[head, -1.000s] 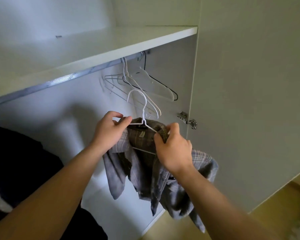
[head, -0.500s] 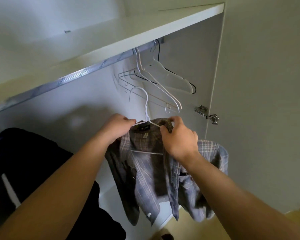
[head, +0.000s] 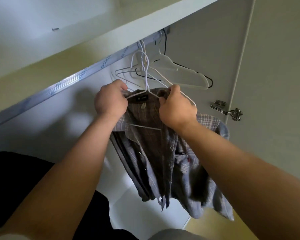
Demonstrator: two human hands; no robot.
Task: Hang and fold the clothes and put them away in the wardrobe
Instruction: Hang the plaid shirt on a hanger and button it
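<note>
A grey and brown plaid shirt (head: 151, 146) hangs open on a white wire hanger (head: 145, 78) inside the wardrobe. My left hand (head: 110, 99) grips the shirt's left shoulder and the hanger arm under it. My right hand (head: 176, 105) pinches the collar and the hanger's right arm. The hanger's hook stands just below the metal rail (head: 73, 80) and is not on it. The shirt's lower part dangles blurred toward the wardrobe floor.
Several empty hangers (head: 178, 71), white, clear and black, hang at the rail's right end. A white shelf (head: 93, 37) runs above the rail. Dark clothing (head: 16, 184) hangs at the lower left. The open door (head: 275, 66) with its hinge (head: 225, 110) stands to the right.
Both hands have lifted the shirt and hanger higher and nearer to the rail. The shirt has opened out and hangs longer below the hanger.
</note>
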